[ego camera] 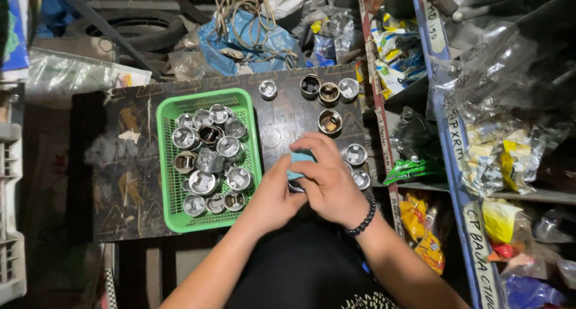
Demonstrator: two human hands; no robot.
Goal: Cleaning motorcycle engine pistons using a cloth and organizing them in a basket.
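My left hand (273, 195) and my right hand (327, 177) meet over the near edge of a dark board (132, 165). Together they close around a light blue cloth (298, 160) with a small metal part (296, 186) mostly hidden between the palms. A black bead bracelet (362, 221) circles my right wrist. To the left stands a green plastic basket (168, 207) filled with several round metal pistons (207, 159). More pistons (329, 122) stand loose on the board beyond and right of my hands.
Shelves (456, 165) with packaged parts in plastic bags rise at the right. A tyre (138, 30), blue plastic sheet and coiled cord (243, 15) lie behind the board. A grey crate (11, 213) stands at the far left.
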